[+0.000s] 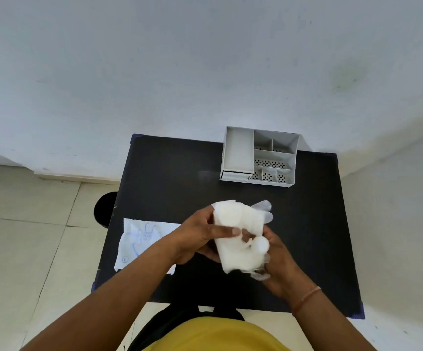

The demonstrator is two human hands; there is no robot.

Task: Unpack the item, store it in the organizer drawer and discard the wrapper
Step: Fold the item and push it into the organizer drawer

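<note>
White folded gloves [238, 234] sit at frame centre, above the black table [180, 178], pinched between the left hand [200, 236] and right hand [276, 259]. Their wrapper [139, 239] lies flat at left; the grey organizer [260, 155] stands upper right.

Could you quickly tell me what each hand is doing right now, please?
Left hand: closed on the folded white paper inner wrap.
Right hand: closed on the same wrap and the translucent plastic gloves.

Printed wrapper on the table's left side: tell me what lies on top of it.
The left forearm crosses above the wrapper, hiding its right part. Nothing else shows on it; whether the arm touches it is unclear.
</note>
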